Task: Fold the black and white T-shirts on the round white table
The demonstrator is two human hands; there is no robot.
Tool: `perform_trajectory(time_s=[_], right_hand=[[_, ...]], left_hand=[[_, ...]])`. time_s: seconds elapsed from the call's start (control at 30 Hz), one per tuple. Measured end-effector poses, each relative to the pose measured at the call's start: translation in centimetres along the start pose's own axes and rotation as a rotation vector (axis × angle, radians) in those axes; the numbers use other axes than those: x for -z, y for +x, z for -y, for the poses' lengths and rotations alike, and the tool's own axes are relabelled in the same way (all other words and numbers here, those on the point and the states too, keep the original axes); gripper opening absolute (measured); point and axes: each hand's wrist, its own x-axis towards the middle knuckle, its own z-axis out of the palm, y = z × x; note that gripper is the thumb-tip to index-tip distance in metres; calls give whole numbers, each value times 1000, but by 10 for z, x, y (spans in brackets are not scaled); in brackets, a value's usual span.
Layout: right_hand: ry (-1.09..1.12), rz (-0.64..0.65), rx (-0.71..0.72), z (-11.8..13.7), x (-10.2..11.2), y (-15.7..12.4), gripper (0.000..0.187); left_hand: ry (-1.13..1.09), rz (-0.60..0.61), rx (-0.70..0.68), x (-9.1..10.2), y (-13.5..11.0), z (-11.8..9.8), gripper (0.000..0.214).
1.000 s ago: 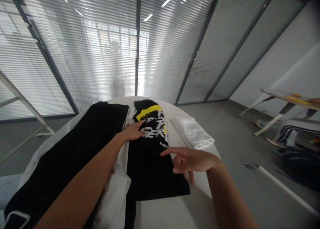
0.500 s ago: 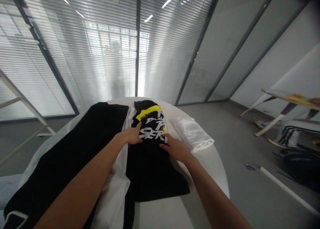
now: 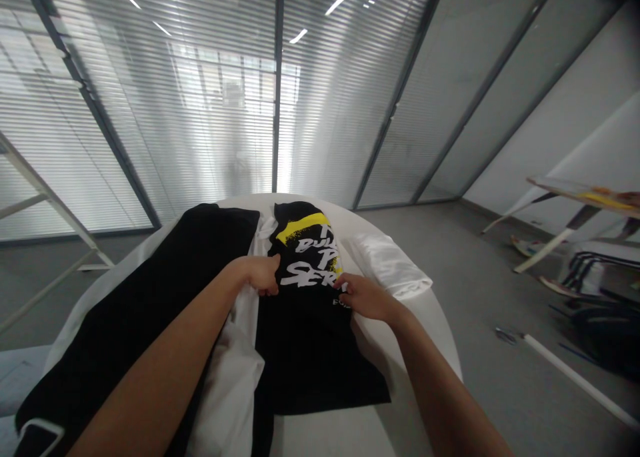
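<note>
A black T-shirt [image 3: 303, 350] with white lettering and a yellow brush stripe lies folded lengthwise on the round white table [image 3: 330, 434]. My left hand [image 3: 263, 275] is closed at the shirt's left edge, beside the print, with the cloth pinched in its fingers. At the opposite edge my right hand [image 3: 367, 298] grips the fabric near the end of the lettering, thumb and fingers together. Left of the shirt, partly under my left forearm, lie a larger black garment [image 3: 150, 290] and crumpled white cloth [image 3: 227, 377].
A folded shiny white cloth [image 3: 393, 267] rests at the table's right side. Beyond the table stands a glass partition with blinds [image 3: 225, 110]. On the floor at right are a white pole [image 3: 575, 377] and a wooden-topped table [image 3: 575, 189]. A white metal frame [image 3: 55, 207] stands left.
Both hands have drawn toward me, and my right hand has moved outward with its edge of the shirt. More of the print shows, and the shirt's lower hem sits slightly lower and farther right.
</note>
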Motion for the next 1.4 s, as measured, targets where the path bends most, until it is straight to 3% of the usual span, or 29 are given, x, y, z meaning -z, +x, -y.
perform_trajectory(time_s=[0.1,0.2,0.33,0.43,0.53,0.6,0.8,0.93,1.0,1.07,1.17,1.23,1.4], right_hand=[[8,12,-8,4,4,0,27],[-39,-113,-121,9,1,5,23],[-100,-253,-238,14,-12,13,37],[-163,-248,-211,14,-21,14,43],[-128,-218,-122,12,-22,13,42],[-84,-177,-76,9,-20,13,40],[-73,-122,-69,2,-12,12,38],[68,-20,-14,0,0,3,35],[156,66,11,1,5,-1,30],[171,39,-6,3,6,-2,29],[51,-161,-131,7,1,4,35],[-43,-250,-196,9,-7,10,40],[-158,-218,-154,1,-24,22,41]], left_hand=[[-51,95,54,5,0,1,60],[-31,-47,68,4,9,1,44],[71,-323,73,-7,28,3,56],[235,-505,73,-13,38,5,41],[275,-519,82,-11,39,7,30],[227,-468,73,-8,36,8,25],[-47,-164,34,-1,29,15,17],[-87,106,-9,0,16,10,14],[-99,207,17,2,9,7,16],[-92,221,109,5,4,4,23],[-129,10,244,7,7,5,49],[-188,-172,254,6,13,5,64],[-233,-386,240,-4,33,5,83]])
